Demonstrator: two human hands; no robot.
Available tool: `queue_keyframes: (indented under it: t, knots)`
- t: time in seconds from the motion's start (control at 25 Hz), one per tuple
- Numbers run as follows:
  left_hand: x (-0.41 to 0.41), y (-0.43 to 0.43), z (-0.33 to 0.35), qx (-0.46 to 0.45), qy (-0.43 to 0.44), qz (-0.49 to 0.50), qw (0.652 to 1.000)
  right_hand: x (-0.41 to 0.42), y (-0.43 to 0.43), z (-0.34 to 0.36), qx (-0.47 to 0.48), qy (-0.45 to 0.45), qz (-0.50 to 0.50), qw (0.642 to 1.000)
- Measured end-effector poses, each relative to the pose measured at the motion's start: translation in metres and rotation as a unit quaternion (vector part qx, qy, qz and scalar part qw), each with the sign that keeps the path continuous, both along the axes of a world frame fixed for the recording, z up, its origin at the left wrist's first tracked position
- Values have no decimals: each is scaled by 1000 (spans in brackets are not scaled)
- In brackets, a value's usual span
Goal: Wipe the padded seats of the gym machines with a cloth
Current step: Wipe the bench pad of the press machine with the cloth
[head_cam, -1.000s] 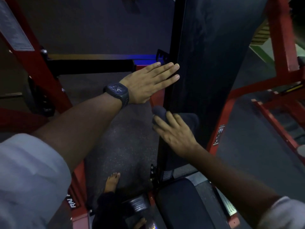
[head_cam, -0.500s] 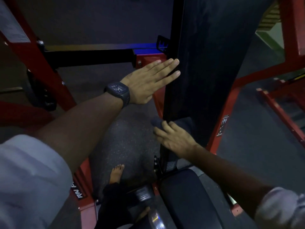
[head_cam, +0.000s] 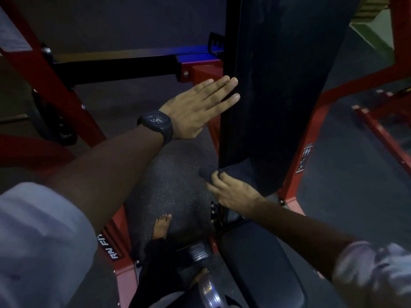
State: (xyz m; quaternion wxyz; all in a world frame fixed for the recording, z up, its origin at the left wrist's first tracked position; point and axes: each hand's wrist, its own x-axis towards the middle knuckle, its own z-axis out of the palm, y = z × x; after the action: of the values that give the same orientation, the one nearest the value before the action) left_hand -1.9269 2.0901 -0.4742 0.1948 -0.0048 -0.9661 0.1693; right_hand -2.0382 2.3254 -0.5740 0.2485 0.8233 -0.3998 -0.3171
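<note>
Cloth (head_cam: 236, 169) sits under curled fingers of right hand (head_cam: 233, 193) low on back pad (head_cam: 289, 90), left hand (head_cam: 196, 110) flat against its edge.

The tall black padded backrest (head_cam: 289, 85) runs out of the picture at 12 o'clock, so its top is not seen. At its lower end the fingers of the right hand (head_cam: 233, 192) cover part of the dark cloth (head_cam: 209, 172), and the outline of the cloth melts into the dark pad. The black padded seat (head_cam: 255, 263) at 6 o'clock is cut by the lower edge and crossed by the right forearm (head_cam: 300, 227). The small white sticker (head_cam: 305, 158) on the red post (head_cam: 318, 121) at 3 o'clock is too small to read. The pale right sleeve (head_cam: 373, 270) at 5 o'clock is blurred. The white letters (head_cam: 109, 247) on the red frame (head_cam: 124, 270) at 7 o'clock cannot be read whole.
</note>
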Motion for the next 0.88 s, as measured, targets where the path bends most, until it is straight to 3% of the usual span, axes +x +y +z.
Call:
queue_keyframes:
  t: [0.16,0.28,0.44,0.6,0.76,0.88]
  knots:
    - [2,5,-7,4,-11,0,1000,-15,-6,10,-125,-146,-102,976]
    - [3,14,-11,19,-3,13,1000,-4,17,-12,-46,-42,-26,998]
    - [2,16,-21,8,-8,-9,1000,-16,1,10,-141,-176,-109,968]
    - [4,21,-22,9,-8,-4,1000,-5,14,-3,-12,-37,-30,999]
    - [4,21,-24,9,-16,0,1000,-2,19,-10,-103,-138,-132,976]
    - [3,25,-27,17,-13,8,1000,1,44,-54,-26,-58,-60,996]
